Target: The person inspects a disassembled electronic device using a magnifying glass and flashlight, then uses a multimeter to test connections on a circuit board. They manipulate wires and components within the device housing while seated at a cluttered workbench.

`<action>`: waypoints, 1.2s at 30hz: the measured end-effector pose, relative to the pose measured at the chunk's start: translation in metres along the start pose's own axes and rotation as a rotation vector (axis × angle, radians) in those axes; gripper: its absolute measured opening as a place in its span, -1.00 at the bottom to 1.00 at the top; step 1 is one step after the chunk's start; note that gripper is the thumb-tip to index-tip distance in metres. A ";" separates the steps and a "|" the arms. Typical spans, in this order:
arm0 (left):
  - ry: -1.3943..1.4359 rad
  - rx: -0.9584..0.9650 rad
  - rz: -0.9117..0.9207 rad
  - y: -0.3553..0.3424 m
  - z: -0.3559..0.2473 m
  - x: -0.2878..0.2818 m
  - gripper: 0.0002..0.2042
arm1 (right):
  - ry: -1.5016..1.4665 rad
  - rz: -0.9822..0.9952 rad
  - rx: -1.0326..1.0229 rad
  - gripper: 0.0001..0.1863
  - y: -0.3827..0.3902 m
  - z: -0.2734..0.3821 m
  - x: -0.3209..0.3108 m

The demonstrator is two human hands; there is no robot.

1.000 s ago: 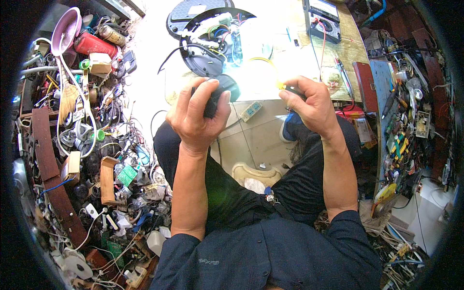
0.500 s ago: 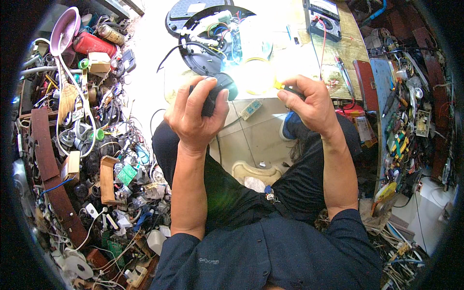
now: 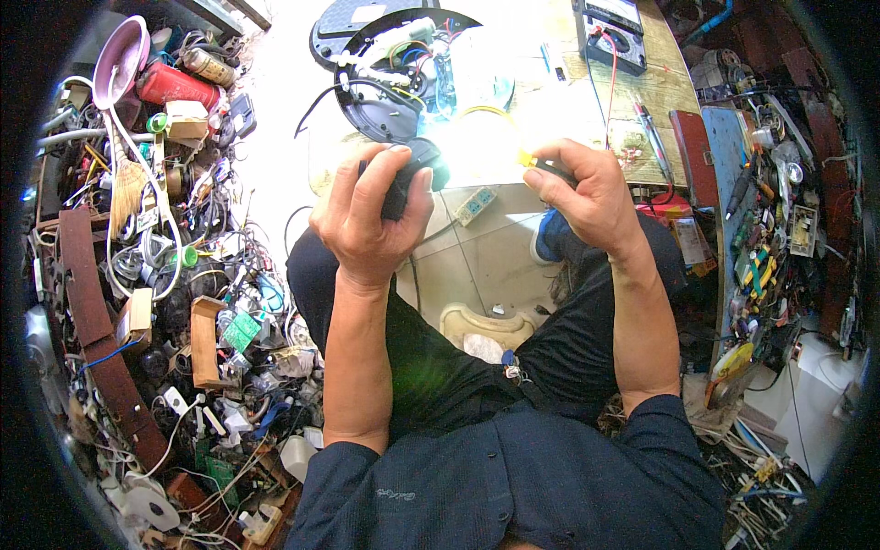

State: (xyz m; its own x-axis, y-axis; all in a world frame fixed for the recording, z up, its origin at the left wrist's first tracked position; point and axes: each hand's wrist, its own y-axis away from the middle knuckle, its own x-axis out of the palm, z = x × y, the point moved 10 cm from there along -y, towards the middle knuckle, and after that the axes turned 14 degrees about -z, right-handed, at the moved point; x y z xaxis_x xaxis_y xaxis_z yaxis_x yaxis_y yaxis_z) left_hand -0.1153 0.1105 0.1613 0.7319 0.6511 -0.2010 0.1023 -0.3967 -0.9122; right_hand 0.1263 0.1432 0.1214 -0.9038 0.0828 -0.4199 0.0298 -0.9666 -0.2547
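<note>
In front of me, my left hand is closed around a black rounded part, whose lit side faces the bright glare on the table. To the right, my right hand pinches a small dark piece with a yellow end. A thin yellow loop shows in the glare between my hands, but whether it joins the yellow end is washed out. Beyond my left hand lies an opened round black appliance with coloured wires and a pale cylinder inside. A black cable curves out beside it.
A multimeter with red and blue leads lies at the table's back right, near a pen-like tool. Under the table edge is a power strip. Piled parts and cables fill the left; a blue board stands right.
</note>
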 end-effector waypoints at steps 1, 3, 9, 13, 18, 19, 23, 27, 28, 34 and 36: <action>0.003 0.002 0.001 0.000 0.000 0.000 -0.66 | -0.003 -0.002 0.001 -0.76 0.000 -0.001 0.000; 0.005 0.004 0.004 0.000 0.000 0.001 -0.66 | -0.008 -0.008 0.004 -0.76 0.001 -0.003 0.000; 0.002 -0.006 0.008 0.000 0.000 0.001 -0.68 | -0.028 -0.015 0.001 -0.76 0.001 -0.004 0.001; -0.009 0.005 0.005 -0.001 0.000 0.001 -0.67 | 0.002 0.003 0.025 -0.77 0.001 -0.006 0.001; -0.002 -0.007 0.010 -0.001 0.000 0.001 -0.66 | 0.002 0.015 0.036 -0.75 0.001 -0.001 0.001; -0.001 -0.004 0.006 -0.002 0.000 0.001 -0.66 | 0.000 0.018 0.041 -0.75 0.001 -0.001 0.001; 0.006 -0.008 0.001 -0.001 0.001 0.001 -0.66 | -0.006 0.026 0.054 -0.74 0.001 -0.003 0.002; 0.013 -0.011 0.000 -0.002 0.000 0.001 -0.66 | 0.008 0.038 0.073 -0.74 0.003 -0.006 0.001; 0.016 -0.012 -0.002 -0.002 0.000 0.002 -0.66 | 0.000 0.033 0.076 -0.74 0.002 -0.006 0.001; 0.016 -0.013 -0.004 -0.001 0.001 0.001 -0.66 | -0.009 0.014 0.050 -0.73 0.002 -0.005 0.001; 0.013 -0.019 0.000 -0.002 0.001 0.001 -0.66 | -0.015 0.016 0.071 -0.74 0.002 -0.006 0.001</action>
State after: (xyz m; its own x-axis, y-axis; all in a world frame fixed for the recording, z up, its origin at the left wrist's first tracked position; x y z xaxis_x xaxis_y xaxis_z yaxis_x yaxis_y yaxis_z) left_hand -0.1150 0.1125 0.1621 0.7406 0.6426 -0.1964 0.1151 -0.4093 -0.9051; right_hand 0.1282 0.1427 0.1150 -0.9097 0.0644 -0.4103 0.0140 -0.9826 -0.1852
